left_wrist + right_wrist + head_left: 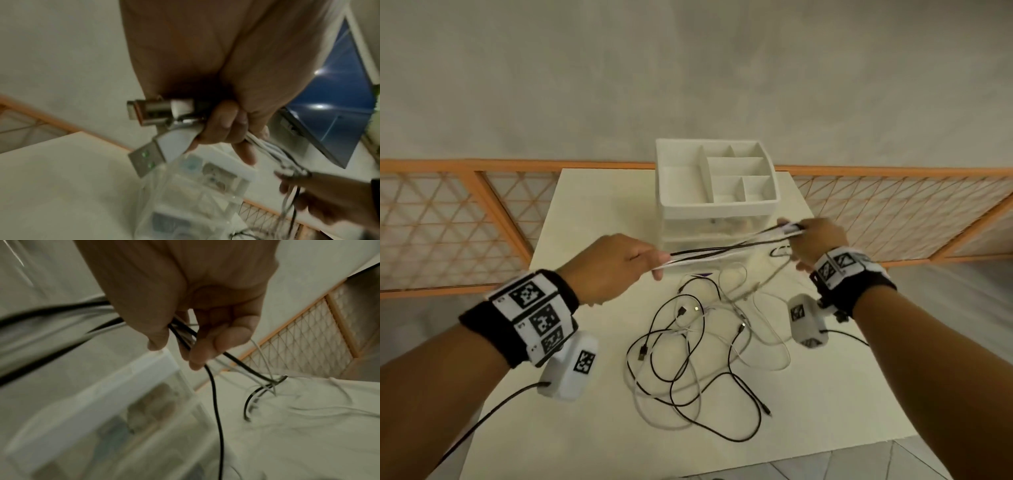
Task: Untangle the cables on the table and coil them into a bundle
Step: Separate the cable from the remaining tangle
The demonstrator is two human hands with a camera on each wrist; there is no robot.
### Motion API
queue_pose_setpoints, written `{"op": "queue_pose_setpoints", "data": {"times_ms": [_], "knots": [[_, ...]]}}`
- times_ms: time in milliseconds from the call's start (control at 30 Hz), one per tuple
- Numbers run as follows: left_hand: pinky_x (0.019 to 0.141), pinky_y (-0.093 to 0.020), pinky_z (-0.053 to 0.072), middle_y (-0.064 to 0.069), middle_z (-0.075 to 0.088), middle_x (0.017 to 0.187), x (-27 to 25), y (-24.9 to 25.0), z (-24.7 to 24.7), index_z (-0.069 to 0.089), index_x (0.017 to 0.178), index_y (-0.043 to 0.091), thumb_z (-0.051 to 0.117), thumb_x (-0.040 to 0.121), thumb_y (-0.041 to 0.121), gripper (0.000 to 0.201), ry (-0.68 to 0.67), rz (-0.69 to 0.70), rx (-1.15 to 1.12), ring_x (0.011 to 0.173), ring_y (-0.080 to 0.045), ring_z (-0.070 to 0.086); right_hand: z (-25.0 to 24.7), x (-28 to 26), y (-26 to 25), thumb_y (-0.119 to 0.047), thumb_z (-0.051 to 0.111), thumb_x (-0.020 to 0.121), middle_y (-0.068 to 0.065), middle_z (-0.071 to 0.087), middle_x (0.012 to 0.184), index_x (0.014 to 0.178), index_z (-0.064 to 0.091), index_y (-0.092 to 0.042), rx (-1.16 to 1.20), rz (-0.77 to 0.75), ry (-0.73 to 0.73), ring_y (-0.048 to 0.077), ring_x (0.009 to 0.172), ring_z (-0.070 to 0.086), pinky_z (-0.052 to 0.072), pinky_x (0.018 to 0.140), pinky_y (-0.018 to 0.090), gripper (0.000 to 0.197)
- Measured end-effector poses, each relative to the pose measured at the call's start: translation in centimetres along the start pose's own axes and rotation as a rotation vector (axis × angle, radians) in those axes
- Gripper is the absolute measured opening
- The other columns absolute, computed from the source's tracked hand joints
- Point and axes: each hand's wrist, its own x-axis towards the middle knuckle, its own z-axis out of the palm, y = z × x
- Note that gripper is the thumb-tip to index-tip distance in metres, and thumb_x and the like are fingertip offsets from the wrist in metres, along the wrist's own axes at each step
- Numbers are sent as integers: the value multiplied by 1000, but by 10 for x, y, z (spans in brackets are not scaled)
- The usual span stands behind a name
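Both forearms reached forward over the table [599, 205], wrists banded in black with printed markers. Left hand [608, 266] raised above the left middle of the tabletop, knuckles up, fingers curled under and thumb closed against them, gripping one end of a stretched bundle of cables [726, 251]. From the left wrist view, fingers [223, 123] wrapped around white cords, with two metal USB plugs [147, 160] jutting out past the fist. Right hand [816, 241] held higher and farther, just in front of the white organiser [717, 205], back of the hand toward the camera, pinching the other end of the same strands. From the right wrist view, thumb and fingertips [202, 352] closed on black and white cords, one black strand dropping straight down from the pinch. Held strands pulled nearly taut between the two hands, sloping up from left to right, clear of the tabletop. Remaining loose cables [698, 363], black and white, lay tangled in overlapping loops on the table below and between the hands, several plugs showing among them.
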Motion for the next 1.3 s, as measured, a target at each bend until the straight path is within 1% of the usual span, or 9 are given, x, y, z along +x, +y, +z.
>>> {"op": "queue_pose_setpoints", "data": {"times_ms": [333, 433, 500, 633, 800, 933, 1067, 1167, 1300], "knots": [[42, -10, 36, 8, 60, 62, 11, -14, 15, 75, 82, 26, 57, 98, 36, 27, -42, -44, -98, 51, -5, 51, -36, 26, -20, -51, 66, 87, 3, 68, 93, 85, 53, -27, 360, -287, 482, 21, 78, 61, 42, 66, 22, 28], [51, -11, 40, 9, 67, 65, 12, -15, 27, 71, 73, 29, 60, 97, 31, 27, -38, -47, -51, 57, -5, 58, -18, 21, 3, -31, 72, 88, 4, 65, 119, 109, 57, -33, 259, -214, 265, 20, 88, 64, 50, 71, 20, 26], [52, -14, 41, 4, 69, 70, 13, -21, 38, 70, 71, 22, 58, 99, 26, 31, -3, -65, -15, 58, -8, 58, 0, 16, 25, -18, 75, 86, 5, 64, 128, 143, 40, -37, 51, -167, -40, 25, 109, 64, 52, 88, 30, 70], [46, -10, 39, -8, 70, 80, 12, -23, 58, 70, 88, 3, 50, 102, 19, 30, 52, -64, 9, 48, -2, 49, 32, -24, 27, -17, 74, 83, 2, 75, 84, 154, 9, -46, -39, -198, -368, 16, 73, 70, 56, 71, 31, 100], [59, -9, 47, 6, 72, 79, 5, 1, 70, 77, 100, 24, 55, 100, 29, 23, 25, 129, -84, 66, 4, 62, 84, -94, 1, -43, 71, 88, -3, 68, 62, 139, 36, -50, 63, -412, -584, 0, 42, 58, 45, 48, 15, 62], [48, -18, 31, 9, 39, 39, -1, -2, 73, 51, 52, 27, 50, 101, 42, 51, 2, 61, -89, 42, -8, 36, 85, -78, 24, -40, 61, 94, 4, 71, 73, 87, 64, -21, -35, -112, -532, 10, 43, 61, 48, 46, 20, 21], [54, -11, 37, 4, 66, 71, -7, -21, 89, 77, 101, 21, 43, 104, 38, 38, -232, -114, 103, 65, -11, 58, 77, -54, 50, -30, 74, 85, 6, 71, 86, 81, 66, -21, 133, -152, 47, 24, 74, 64, 55, 73, 31, 13], [86, -32, 53, -9, 71, 112, -5, -38, 113, 76, 105, 17, 49, 99, 33, 32, -325, -273, 223, 100, -29, 65, 97, -65, 54, -14, 76, 81, 3, 67, 117, 108, 63, -33, 193, -304, 15, 23, 88, 65, 53, 85, 31, 35], [86, -36, 53, -14, 71, 107, -8, -49, 125, 73, 104, 7, 46, 99, 25, 32, -197, -386, 201, 100, -33, 65, 123, -95, 73, -20, 70, 85, 8, 59, 129, 147, 32, -33, 33, -273, -186, 30, 113, 61, 51, 94, 39, 74]]}}
